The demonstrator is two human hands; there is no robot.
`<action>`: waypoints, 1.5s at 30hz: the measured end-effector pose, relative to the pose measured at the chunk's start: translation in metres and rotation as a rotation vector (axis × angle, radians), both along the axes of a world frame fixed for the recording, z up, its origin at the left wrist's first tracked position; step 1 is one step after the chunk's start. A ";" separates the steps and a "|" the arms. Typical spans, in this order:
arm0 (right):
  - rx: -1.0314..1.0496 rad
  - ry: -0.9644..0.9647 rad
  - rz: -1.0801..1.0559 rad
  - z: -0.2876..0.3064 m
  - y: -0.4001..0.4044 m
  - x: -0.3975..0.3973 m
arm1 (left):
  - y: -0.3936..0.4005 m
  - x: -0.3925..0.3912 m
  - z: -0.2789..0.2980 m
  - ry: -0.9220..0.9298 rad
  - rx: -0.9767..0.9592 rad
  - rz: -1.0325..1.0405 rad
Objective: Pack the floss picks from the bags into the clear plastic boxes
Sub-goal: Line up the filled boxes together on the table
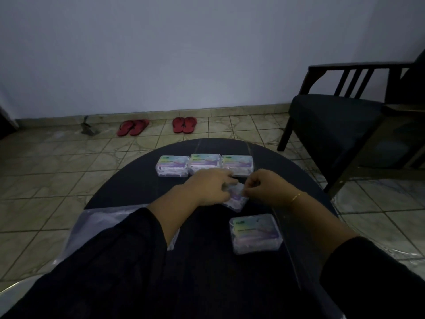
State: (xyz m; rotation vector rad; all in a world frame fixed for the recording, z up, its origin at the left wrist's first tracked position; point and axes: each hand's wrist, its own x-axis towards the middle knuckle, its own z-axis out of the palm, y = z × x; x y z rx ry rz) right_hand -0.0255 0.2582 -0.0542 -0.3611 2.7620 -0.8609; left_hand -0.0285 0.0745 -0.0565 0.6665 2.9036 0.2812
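A: Both hands, left & right, pinch a clear floss-pick box at surface centre; three boxes at 12 o'clock.
B: Light, slick, prob. brittle; take it by the edges.

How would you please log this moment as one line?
both hands: left hand, right hand | on: clear plastic box | place: round dark table
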 end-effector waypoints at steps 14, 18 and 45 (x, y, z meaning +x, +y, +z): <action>0.242 -0.120 0.120 0.004 0.004 0.033 | -0.022 0.030 -0.005 0.098 -0.271 0.167; 0.290 0.040 0.082 -0.007 -0.015 0.017 | -0.032 0.025 -0.004 0.079 -0.235 0.267; 0.328 0.095 0.000 -0.028 -0.041 -0.038 | -0.063 -0.024 -0.020 0.071 -0.071 0.303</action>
